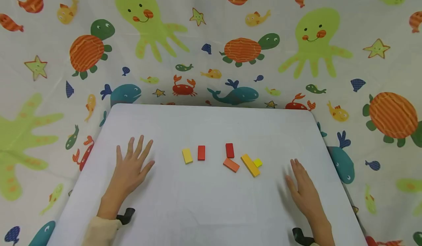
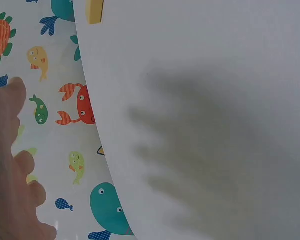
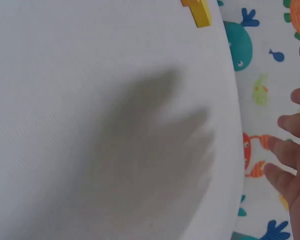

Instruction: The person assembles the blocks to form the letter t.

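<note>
A sea-creature cloth (image 1: 214, 22) backs the white table (image 1: 191, 205). Between your hands lie a yellow block (image 1: 187, 156), a red block (image 1: 201, 153) and, farther right, four more blocks (image 1: 249, 165). Your left hand (image 1: 129, 169) spreads its fingers, your right hand (image 1: 306, 193) extends straight ones; both are empty.

Bench (image 1: 181, 202): white, its far corners rounded.
Cloth (image 1: 188, 0): white, printed with sea creatures, showing beyond the bench's far, left and right edges.
Octopuses (image 1: 140, 8): light green; two smile on the far side, left and right.
Turtles (image 1: 242, 50): striped orange shells; far left, far middle, right.
Middle whale (image 1: 242, 95): teal, just beyond the far edge.
Crab (image 1: 184, 89): red, left of that whale.
</note>
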The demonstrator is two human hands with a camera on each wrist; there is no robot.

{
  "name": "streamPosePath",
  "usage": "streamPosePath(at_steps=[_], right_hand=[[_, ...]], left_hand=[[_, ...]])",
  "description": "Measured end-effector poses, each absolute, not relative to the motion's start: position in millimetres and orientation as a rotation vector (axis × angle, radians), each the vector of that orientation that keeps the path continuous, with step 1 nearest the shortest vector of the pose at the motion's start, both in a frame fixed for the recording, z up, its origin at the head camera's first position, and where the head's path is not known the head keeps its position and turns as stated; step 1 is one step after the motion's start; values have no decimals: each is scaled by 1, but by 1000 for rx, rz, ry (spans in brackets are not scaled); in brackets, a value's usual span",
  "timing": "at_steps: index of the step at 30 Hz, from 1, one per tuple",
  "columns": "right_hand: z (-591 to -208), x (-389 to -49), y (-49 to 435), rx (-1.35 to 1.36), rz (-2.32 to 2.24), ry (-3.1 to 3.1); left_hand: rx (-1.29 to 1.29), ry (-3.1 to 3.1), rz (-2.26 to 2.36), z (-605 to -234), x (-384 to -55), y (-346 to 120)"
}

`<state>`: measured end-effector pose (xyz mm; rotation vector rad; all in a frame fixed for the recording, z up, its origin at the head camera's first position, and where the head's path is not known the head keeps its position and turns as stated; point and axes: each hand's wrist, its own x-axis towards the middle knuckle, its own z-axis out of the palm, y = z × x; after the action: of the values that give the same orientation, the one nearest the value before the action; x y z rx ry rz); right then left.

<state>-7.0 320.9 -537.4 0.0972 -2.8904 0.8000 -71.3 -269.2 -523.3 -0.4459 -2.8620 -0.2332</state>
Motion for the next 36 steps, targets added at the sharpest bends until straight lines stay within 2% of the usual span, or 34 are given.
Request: streamPosePath(at_steps=[15,36], right_hand=[[-545,-11,285,-52,884,-2849],[-558,-9,255,-42,998,-2726]], left_hand=[[-419,-2774,-385,-529,-68,-237],[-408,-2692,-492,-537,-62,-212]])
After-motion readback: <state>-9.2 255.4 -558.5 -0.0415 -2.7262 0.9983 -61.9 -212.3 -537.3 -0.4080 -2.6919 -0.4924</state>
